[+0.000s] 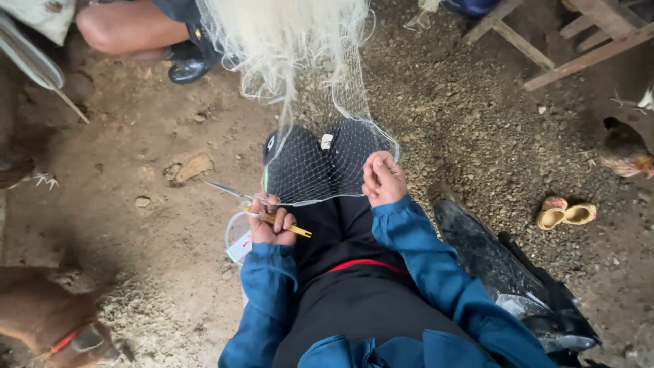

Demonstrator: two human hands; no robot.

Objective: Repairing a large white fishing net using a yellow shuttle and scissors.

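A white fishing net (320,163) is seen stretched over the wearer's dark-trousered knees, its bulk bunched and hanging from above at the top of the head view and fanning down to a taut lower edge between the two hands. The left hand (271,225) is closed around a yellow netting needle (289,227), with a thin pale point and line running out up-left toward bare dirt. The right hand (383,178) is closed, fingers pinching the net's lower edge at its right end. The step in hand is judged to be net mending or knotting along that lower edge, mid-stitch. The next move would call for the needle tip to be threaded through one mesh while the edge is kept tight by the right-hand pinch; the mesh is fine, so accuracy is needed. The needle's long axis lies roughly left-right, tilted slightly, handle end toward lower right, point toward upper left. The net's long axis runs away from the wearer, up the frame. A small pair of yellow sandals (565,214) lies well apart on the right, a hen (623,151) beyond, a dog (48,327) at lower left.
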